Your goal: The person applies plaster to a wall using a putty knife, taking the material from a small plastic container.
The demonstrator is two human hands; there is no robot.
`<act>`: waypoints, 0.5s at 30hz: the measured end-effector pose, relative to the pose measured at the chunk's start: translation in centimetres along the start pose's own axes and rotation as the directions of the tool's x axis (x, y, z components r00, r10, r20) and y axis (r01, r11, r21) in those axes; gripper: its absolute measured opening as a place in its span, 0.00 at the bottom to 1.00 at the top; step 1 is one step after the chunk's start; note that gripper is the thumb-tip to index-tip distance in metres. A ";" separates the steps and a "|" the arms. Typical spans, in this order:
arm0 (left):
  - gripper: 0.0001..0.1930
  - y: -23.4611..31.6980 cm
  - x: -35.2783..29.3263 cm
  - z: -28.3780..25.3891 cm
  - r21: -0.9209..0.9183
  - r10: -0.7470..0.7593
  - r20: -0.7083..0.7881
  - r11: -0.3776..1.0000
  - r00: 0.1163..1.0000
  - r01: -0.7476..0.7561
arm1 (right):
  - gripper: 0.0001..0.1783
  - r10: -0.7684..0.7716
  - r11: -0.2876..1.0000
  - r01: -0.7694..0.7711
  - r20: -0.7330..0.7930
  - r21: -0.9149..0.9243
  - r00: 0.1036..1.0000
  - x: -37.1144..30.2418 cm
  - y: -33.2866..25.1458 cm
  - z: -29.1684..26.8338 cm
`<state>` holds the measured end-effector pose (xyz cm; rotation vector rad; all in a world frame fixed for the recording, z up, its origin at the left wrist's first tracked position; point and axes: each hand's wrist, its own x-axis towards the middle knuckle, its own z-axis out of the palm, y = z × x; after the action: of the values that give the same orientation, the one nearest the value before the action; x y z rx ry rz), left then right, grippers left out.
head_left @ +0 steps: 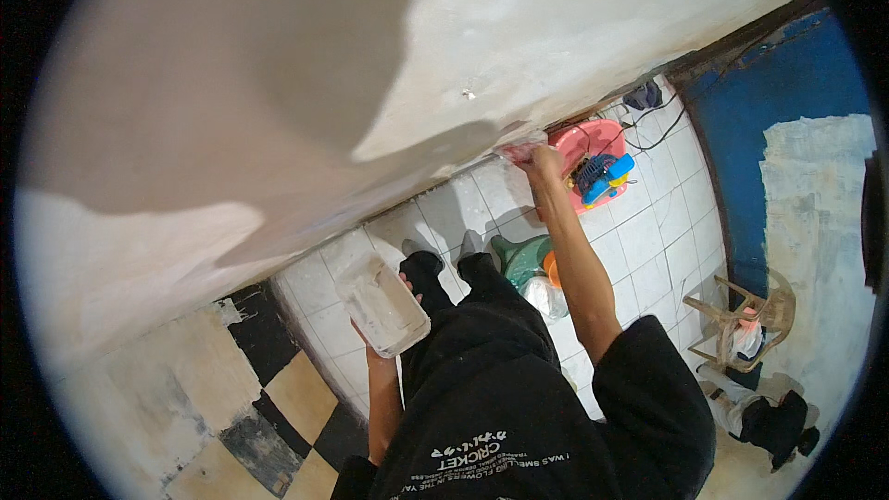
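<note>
My left hand (pixel 369 343) is wrapped round a white rectangular plastic tub (pixel 383 306) from beneath, with fingertips showing on both sides. Whitish, plaster-like residue coats the inside of the tub. Out to the right, my right hand (pixel 544 163) is closed on a flat scraper (pixel 520 147), pale red and white, at the lower part of the off-white wall (pixel 333 46). Fine detail of the scraper is blurred, and my fingers partly cover it.
Beyond my right hand, a pink basin (pixel 597 136) holds blue and dark items. Near my feet are a green container (pixel 519 257) and a white bag (pixel 544 298). A small chair (pixel 741 315) stands at right on the tiled floor (pixel 639 241). A black cable (pixel 662 137) trails by the wall.
</note>
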<state>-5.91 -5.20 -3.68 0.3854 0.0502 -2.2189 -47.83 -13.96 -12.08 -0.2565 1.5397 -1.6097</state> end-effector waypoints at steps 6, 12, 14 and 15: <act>0.47 0.2 0.0 0.4 0.100 0.018 0.034 0.995 0.999 -0.021 | 0.08 -0.058 0.955 0.044 0.037 0.293 0.998 -3.7 -7.6 3.6; 0.51 -0.2 0.1 0.9 0.060 0.013 -0.047 0.998 0.999 -0.010 | 0.08 0.201 0.959 -0.162 -0.156 0.231 0.967 -6.2 -5.7 -0.6; 0.51 -0.4 -0.3 1.0 0.066 0.024 -0.044 0.998 0.999 -0.021 | 0.08 0.279 0.954 -0.260 -0.128 0.147 0.952 -2.4 -0.5 -0.6; 0.51 -0.5 -0.2 1.3 0.067 0.008 -0.032 0.998 0.999 -0.006 | 0.08 0.311 0.942 -0.296 -0.080 0.155 0.947 0.4 2.8 -1.4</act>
<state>-6.53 -5.00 -2.43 0.4576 -0.0086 -2.2122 -47.77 -12.81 -15.01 0.1400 1.4525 -1.4929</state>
